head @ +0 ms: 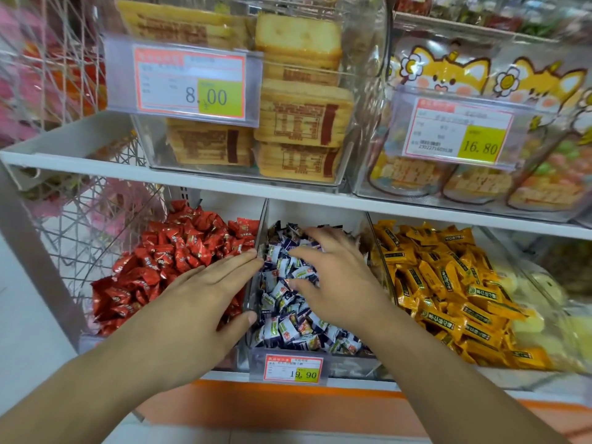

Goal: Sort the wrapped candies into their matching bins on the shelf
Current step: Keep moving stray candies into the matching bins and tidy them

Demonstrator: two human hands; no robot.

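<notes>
Three clear bins stand side by side on the lower shelf. The left bin holds red wrapped candies (166,251), the middle bin holds purple-and-white wrapped candies (288,318), and the right bin holds yellow wrapped candies (448,283). My left hand (205,293) lies flat over the red candies, fingers straight, its fingertips at the clear divider (259,238) beside the middle bin. My right hand (339,283) hovers over the purple-and-white pile with fingers spread and slightly bent; I see nothing held in it.
A price tag reading 19.90 (293,368) hangs on the middle bin's front. The upper shelf (288,197) carries clear tubs of packed biscuits (301,120) and cartoon-cat snack bags (480,78). A wire rack (73,219) stands at the left. Pale sweets (538,302) fill a bin at far right.
</notes>
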